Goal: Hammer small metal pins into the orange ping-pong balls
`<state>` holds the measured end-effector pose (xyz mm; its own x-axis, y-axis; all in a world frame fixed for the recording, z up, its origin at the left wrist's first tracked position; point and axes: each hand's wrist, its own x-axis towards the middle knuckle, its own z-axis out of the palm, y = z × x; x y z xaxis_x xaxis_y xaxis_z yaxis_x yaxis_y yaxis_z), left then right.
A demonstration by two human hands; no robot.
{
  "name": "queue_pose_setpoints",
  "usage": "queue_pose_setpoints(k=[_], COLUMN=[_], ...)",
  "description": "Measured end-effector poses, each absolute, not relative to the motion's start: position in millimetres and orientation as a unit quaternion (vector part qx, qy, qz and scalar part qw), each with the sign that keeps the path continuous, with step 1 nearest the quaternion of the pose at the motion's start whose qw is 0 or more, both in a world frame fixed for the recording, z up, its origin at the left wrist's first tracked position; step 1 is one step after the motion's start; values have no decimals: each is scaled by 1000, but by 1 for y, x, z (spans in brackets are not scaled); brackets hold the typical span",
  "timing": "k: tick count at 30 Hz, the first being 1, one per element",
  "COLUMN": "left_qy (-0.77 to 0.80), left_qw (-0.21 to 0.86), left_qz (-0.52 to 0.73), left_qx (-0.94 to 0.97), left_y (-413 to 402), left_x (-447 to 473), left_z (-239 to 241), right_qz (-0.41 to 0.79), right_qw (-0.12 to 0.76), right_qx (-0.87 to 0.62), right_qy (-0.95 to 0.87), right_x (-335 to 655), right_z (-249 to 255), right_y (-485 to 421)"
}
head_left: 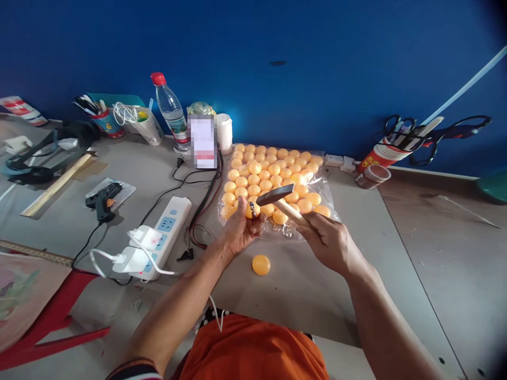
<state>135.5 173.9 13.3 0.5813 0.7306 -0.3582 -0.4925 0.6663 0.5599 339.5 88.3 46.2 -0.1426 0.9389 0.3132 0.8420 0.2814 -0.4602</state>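
Note:
My left hand point(240, 227) is closed around an orange ball point(249, 211), thumb up along its side. A short row of small dark, shiny beads or links point(253, 209) lies across that ball; I cannot make out exactly what they are. My right hand point(330, 237) grips the wooden handle of a hammer point(275, 195), whose dark head hangs just right of the held ball. Beyond both hands, a clear plastic bag point(327, 198) full of orange balls lies flat on the table. One loose orange ball point(261, 265) rests nearer to me.
At left are a white power strip point(174, 214) with plugged-in chargers, a black glue gun point(103, 201) and loose cables. A water bottle point(172, 113), a phone point(203, 141) and a white jar point(224, 133) stand near the blue wall. A red tool cup point(382, 153) stands at right.

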Motion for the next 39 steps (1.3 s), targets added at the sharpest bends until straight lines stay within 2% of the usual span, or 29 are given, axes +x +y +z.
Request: queue_pose_setpoints(k=[4, 8, 12, 17, 21, 25, 30, 34, 37, 39], left_qy=[292, 287, 309, 311, 342, 335, 361, 366, 378, 372], left_qw=[870, 869, 868, 861, 854, 851, 842, 837, 834, 836], left_qz=[341, 351, 339, 348, 339, 347, 330, 328, 326, 329], left_qx=[203, 198, 192, 201, 196, 207, 226, 240, 233, 234], left_y=[174, 174, 175, 173, 173, 173, 171, 170, 171, 171], left_x=[135, 135, 136, 139, 140, 141, 141, 142, 141, 141], left_z=[15, 16, 14, 13, 16, 18, 19, 20, 19, 18], right_qz=[79, 67, 68, 54, 78, 73, 100, 98, 121, 124], right_qw=[249, 287, 237, 259, 214, 262, 227, 276, 224, 227], right_qx=[-593, -597, -594, -596, -586, -595, -594, -605, -599, -600], right_qy=[-762, -746, -766, -758, -778, -756, -765, -740, -759, -757], right_x=[338, 339, 339, 340, 341, 342, 343, 344, 344, 344], right_z=[45, 45, 41, 42, 45, 47, 48, 52, 54, 54], right_y=[89, 89, 90, 90, 89, 89, 89, 88, 88, 88])
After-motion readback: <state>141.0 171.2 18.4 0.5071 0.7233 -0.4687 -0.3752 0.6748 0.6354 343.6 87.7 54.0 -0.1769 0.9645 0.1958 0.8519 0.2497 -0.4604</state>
